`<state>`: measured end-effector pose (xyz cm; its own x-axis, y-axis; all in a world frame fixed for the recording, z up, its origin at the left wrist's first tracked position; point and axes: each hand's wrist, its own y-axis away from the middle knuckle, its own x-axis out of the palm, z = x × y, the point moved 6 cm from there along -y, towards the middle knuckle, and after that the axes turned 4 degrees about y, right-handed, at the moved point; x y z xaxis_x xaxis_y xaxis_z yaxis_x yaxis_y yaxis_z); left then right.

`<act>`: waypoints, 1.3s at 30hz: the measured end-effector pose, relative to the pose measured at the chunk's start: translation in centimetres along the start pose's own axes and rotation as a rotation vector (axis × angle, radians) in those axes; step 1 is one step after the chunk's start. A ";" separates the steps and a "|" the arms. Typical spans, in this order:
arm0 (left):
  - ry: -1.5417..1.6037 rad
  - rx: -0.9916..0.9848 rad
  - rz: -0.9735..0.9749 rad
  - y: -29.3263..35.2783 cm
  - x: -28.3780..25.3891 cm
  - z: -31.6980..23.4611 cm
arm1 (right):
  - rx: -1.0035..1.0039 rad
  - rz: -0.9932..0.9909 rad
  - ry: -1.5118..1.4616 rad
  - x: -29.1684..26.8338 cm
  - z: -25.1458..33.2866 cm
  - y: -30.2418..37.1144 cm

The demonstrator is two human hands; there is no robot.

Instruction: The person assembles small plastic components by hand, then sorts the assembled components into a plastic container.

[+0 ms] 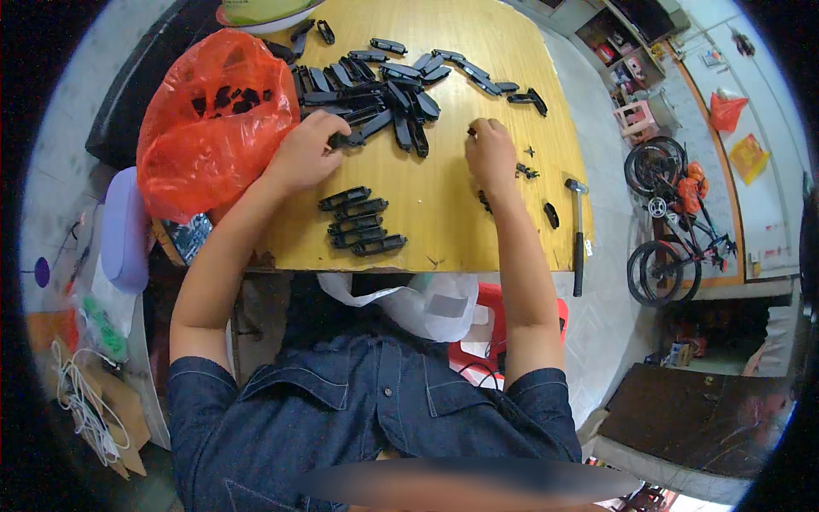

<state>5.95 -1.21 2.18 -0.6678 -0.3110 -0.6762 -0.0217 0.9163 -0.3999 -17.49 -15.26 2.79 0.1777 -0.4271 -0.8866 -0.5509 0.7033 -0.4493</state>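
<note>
My left hand [309, 147] is at the left edge of a heap of black plastic parts [401, 107], thumb and fingers closed on one black plastic part [343, 139]. Across the yellow table my right hand [492, 154] is curled, fingertips pressed together around a dark bit too small to name. Below my left hand lies a stacked row of long black plastic pieces [357, 224]. Beside my right wrist are small black fittings [527, 171], and farther down sits a single curved black piece [551, 215].
A red plastic bag [217, 128] holding black bits stands at the table's left. A hammer [577, 230] lies at the right edge of the yellow table [444, 222]. A bowl [264, 13] sits at the far left corner. Bicycles [670, 222] stand off to the right.
</note>
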 end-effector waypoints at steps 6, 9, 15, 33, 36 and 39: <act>0.210 -0.153 0.179 2.3 2.0 1.4 | 0.074 0.204 -1.134 -0.9 9.4 2.2; 0.152 -0.128 0.232 2.1 2.2 0.6 | 0.060 0.285 -1.151 0.3 12.0 2.9; 0.279 -0.170 0.190 2.4 2.3 1.1 | -0.284 0.014 -0.935 -1.2 14.4 2.8; 0.224 -0.118 0.187 2.4 2.1 0.5 | -0.229 0.235 -0.507 -2.2 14.5 3.4; 0.180 -0.142 0.205 2.4 2.1 0.2 | -0.264 0.233 -0.432 -2.4 14.8 3.5; 0.170 -0.128 0.278 2.4 2.0 0.4 | -0.182 0.306 -0.734 -0.4 12.6 4.3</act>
<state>4.91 0.28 -0.37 -0.7755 -0.0081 -0.6313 0.0924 0.9877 -0.1262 -9.63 -4.90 -0.17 0.4525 0.2945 -0.8417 -0.7743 0.5981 -0.2070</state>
